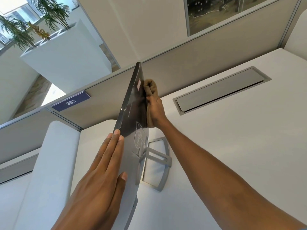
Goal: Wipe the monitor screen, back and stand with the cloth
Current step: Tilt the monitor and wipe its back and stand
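Observation:
A dark grey monitor point(132, 103) stands edge-on in the middle of the view, its back facing right and its screen side turned away to the left and hidden. Its silver stand point(162, 159) rests on the white desk. My right hand point(157, 112) presses a bunched tan cloth point(150, 87) against the upper part of the monitor's back, below a small pink sticker. My left hand point(103, 173) lies flat against the monitor's near edge, fingers straight and together, thumb on the back side.
The white desk point(240, 146) has a grey cable hatch point(221, 90) at the right. A grey partition point(207, 53) with a blue "383" sign point(71, 102) runs behind. White planters with plants point(49, 12) stand beyond it, upper left.

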`<action>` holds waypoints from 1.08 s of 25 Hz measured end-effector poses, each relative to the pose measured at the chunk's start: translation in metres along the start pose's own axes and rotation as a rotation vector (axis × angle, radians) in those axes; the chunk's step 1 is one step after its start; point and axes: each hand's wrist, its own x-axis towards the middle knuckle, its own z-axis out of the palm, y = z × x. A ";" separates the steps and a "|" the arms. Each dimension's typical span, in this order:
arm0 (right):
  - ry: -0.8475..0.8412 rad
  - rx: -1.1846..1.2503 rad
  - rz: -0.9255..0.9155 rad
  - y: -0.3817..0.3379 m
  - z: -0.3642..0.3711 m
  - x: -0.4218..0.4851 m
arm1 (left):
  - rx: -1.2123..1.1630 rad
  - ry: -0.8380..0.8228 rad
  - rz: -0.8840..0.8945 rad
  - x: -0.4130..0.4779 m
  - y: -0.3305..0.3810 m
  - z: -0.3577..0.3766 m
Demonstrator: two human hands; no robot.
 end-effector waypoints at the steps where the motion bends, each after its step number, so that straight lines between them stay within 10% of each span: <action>1: -0.004 -0.036 0.054 0.008 -0.003 -0.002 | -0.003 -0.003 0.001 0.001 0.000 0.000; 10: -0.054 0.206 0.232 0.065 -0.007 -0.094 | -0.060 -0.019 -0.067 -0.004 0.006 -0.004; 27: -0.083 -0.085 -0.436 0.113 0.041 -0.339 | -0.138 -0.111 -0.154 -0.006 0.022 -0.019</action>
